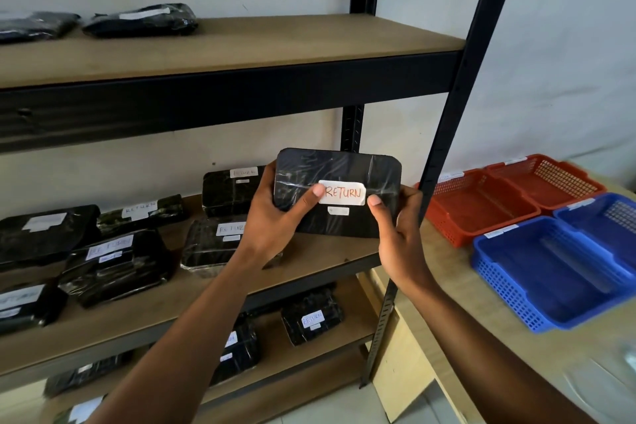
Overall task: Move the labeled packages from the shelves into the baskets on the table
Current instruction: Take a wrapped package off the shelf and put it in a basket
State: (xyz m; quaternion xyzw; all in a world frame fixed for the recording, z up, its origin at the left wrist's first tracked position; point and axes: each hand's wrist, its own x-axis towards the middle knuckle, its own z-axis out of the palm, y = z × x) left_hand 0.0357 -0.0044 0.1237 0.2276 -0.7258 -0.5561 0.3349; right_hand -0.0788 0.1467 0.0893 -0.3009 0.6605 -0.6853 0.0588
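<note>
Package (344, 167) spans left grip (272, 217), right grip (401, 237).

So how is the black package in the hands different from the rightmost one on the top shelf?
The black plastic-wrapped package is held up by the left hand and right hand; the black top-shelf package lies flat. The held one's white label reads RETURN; the top-shelf label is unreadable. Both are black with white labels.

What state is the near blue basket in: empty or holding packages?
Empty: the near blue basket shows only its bare floor. The RETURN package is held between the left hand and the right hand.
</note>
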